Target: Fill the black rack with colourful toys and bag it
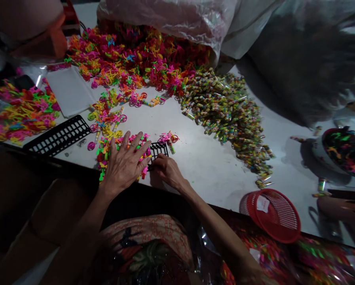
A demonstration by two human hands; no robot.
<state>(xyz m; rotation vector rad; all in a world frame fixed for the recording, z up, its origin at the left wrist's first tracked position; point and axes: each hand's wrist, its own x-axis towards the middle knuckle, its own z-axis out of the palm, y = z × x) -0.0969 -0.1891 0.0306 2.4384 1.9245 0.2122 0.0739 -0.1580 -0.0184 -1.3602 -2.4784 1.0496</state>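
My left hand point(126, 160) lies flat with its fingers spread over small bright plastic toys point(143, 162). These toys sit in rows along a black slotted rack point(159, 148) near the table's front edge. At the rack's right end, my right hand point(168, 170) has its fingers pinched together, touching the rack. Whatever the pinch may hold is hidden. Just beyond the right hand lie a pink toy point(166, 137) and a small clear tube with coloured contents point(171, 148). Left of my left hand, more loose toys point(107, 130) are scattered.
A second black rack point(58, 136) lies at left by a white tray point(70, 91). Behind are a large heap of colourful toys point(141, 59) and a pile of filled tubes point(224, 107). A red basket point(275, 215) overhangs the front edge; a bowl point(322, 148) stands far right.
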